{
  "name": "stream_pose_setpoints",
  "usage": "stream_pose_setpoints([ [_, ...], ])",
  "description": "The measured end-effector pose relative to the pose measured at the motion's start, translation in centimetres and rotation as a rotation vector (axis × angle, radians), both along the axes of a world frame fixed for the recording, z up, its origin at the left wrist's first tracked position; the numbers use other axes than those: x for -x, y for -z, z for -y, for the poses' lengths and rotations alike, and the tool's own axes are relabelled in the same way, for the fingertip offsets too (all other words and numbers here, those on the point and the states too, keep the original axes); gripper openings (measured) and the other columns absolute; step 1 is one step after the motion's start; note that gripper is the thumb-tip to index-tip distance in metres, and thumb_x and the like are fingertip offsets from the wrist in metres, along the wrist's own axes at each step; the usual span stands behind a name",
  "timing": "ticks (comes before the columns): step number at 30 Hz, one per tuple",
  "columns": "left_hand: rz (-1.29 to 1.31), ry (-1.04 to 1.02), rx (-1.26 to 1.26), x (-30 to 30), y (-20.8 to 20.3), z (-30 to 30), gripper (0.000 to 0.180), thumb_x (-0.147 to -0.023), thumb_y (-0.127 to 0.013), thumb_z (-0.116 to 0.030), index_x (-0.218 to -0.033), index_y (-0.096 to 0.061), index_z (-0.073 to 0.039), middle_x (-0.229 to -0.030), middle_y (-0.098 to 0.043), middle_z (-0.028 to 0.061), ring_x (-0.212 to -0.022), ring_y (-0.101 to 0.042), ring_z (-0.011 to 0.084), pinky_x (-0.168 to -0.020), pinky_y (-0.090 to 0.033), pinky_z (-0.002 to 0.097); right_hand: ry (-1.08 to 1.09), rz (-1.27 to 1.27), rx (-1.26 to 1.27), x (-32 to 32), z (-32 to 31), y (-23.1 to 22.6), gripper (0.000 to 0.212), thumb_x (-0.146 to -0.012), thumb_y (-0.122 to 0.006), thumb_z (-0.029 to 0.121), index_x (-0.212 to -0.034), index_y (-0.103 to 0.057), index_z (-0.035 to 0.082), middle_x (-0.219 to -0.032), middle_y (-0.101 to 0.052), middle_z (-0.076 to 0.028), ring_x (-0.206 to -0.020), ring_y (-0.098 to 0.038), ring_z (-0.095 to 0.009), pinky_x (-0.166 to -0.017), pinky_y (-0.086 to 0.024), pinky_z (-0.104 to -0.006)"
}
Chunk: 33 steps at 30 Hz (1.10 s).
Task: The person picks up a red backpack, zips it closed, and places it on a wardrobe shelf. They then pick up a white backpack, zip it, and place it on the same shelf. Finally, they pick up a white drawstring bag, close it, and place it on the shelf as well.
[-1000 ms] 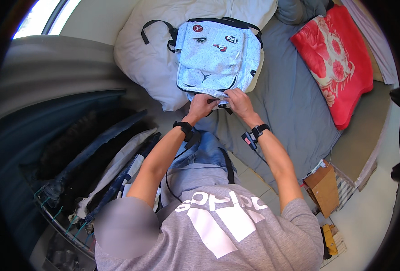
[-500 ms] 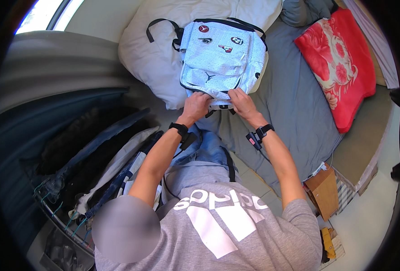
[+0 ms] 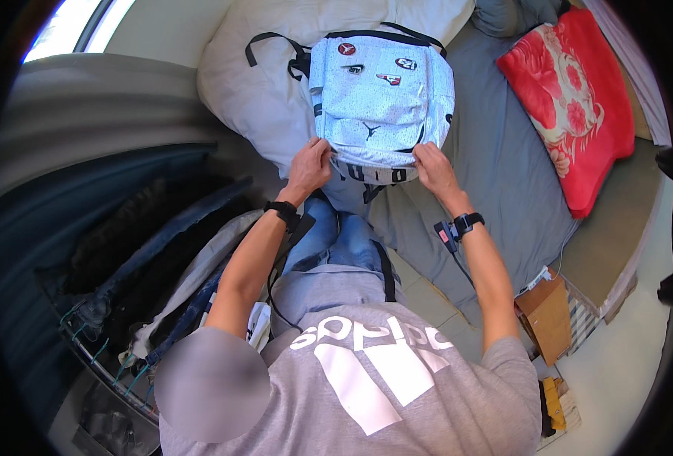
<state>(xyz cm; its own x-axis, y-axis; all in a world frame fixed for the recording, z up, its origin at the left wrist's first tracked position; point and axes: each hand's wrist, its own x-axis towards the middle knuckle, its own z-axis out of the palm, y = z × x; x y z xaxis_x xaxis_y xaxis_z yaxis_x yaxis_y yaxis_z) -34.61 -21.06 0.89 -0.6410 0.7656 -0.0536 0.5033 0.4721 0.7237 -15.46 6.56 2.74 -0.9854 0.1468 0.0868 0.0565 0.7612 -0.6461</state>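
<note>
A white speckled backpack (image 3: 374, 106) with black trim and several small patches lies front side up on the bed. My left hand (image 3: 311, 164) is closed on the backpack's near left corner. Its near right corner is pinched in my right hand (image 3: 435, 167). Between them the backpack's near end, with dark markings, faces me. A black strap extends from its far left side onto the white comforter (image 3: 245, 106). Both wrists wear black bands with small devices.
Grey bedding (image 3: 496, 152) spreads to the right, with a red floral pillow or folded blanket (image 3: 572, 106) on it. Hanging clothes (image 3: 192, 258) on a rack stand close at my left. A brown box (image 3: 543, 319) is by the bed's near right corner.
My hands have moved apart, from near the middle of the backpack's near end out to its two corners. The backpack has shifted slightly right and its near end shows more.
</note>
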Motion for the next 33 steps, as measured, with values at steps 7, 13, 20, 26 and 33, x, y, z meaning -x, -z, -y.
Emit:
stream_pose_setpoints([
  [7, 0.154, 0.121, -0.113, -1.0, -0.3, -2.5, 0.004, -0.086, -0.055, 0.003, -0.089, -0.053, 0.000, -0.087, -0.052, 0.0189, -0.083, -0.054, 0.0404, -0.072, -0.044, 0.0450, -0.027, 0.060, -0.124, 1.6, 2.5, -1.1, 0.026, -0.075, -0.062, -0.001, -0.100, -0.058, 0.006, -0.095, -0.059, -0.012, -0.098, -0.057, -0.032, -0.079, -0.046, -0.0446],
  [13, 0.209, 0.173, -0.080, -1.1, -2.0, -2.3, 0.007, -0.085, -0.057, 0.005, -0.090, -0.055, 0.001, -0.089, -0.054, 0.0187, -0.085, -0.055, 0.0395, -0.072, -0.045, 0.0449, -0.010, -0.031, -0.178, 5.2, 10.0, -0.8, 0.027, -0.073, -0.070, 0.012, -0.096, -0.059, 0.006, -0.094, -0.059, -0.009, -0.094, -0.057, -0.026, -0.079, -0.045, -0.0385],
  [20, 0.199, 0.175, -0.089, -0.7, -3.2, -1.9, 0.009, -0.083, -0.058, 0.005, -0.091, -0.058, 0.001, -0.090, -0.057, 0.0194, -0.083, -0.058, 0.0409, -0.071, -0.047, 0.0446, 0.035, -0.046, -0.408, 6.2, 11.4, 0.1, 0.016, -0.074, -0.066, 0.007, -0.086, -0.055, 0.007, -0.081, -0.056, -0.008, -0.081, -0.058, -0.025, -0.072, -0.049, -0.0340],
  [26, 0.132, 0.192, -0.043, 0.0, -4.8, -2.1, 0.009, -0.083, -0.059, 0.004, -0.090, -0.060, -0.001, -0.086, -0.059, 0.0173, -0.082, -0.060, 0.0404, -0.070, -0.047, 0.0455, 0.026, -0.078, -0.279, 4.8, 10.5, -2.4, 0.017, -0.073, -0.065, 0.003, -0.087, -0.055, 0.005, -0.082, -0.056, -0.010, -0.082, -0.058, -0.027, -0.074, -0.051, -0.0375],
  [33, 0.036, 0.184, -0.015, 2.1, -6.1, -1.9, 0.008, -0.084, -0.060, 0.000, -0.091, -0.062, -0.004, -0.085, -0.061, 0.0159, -0.080, -0.060, 0.0400, -0.068, -0.047, 0.0457, 0.077, -0.059, -0.162, 3.7, 9.8, -6.3, 0.028, -0.074, -0.074, 0.003, -0.098, -0.059, 0.003, -0.089, -0.056, -0.011, -0.086, -0.057, -0.030, -0.076, -0.049, -0.0405],
])
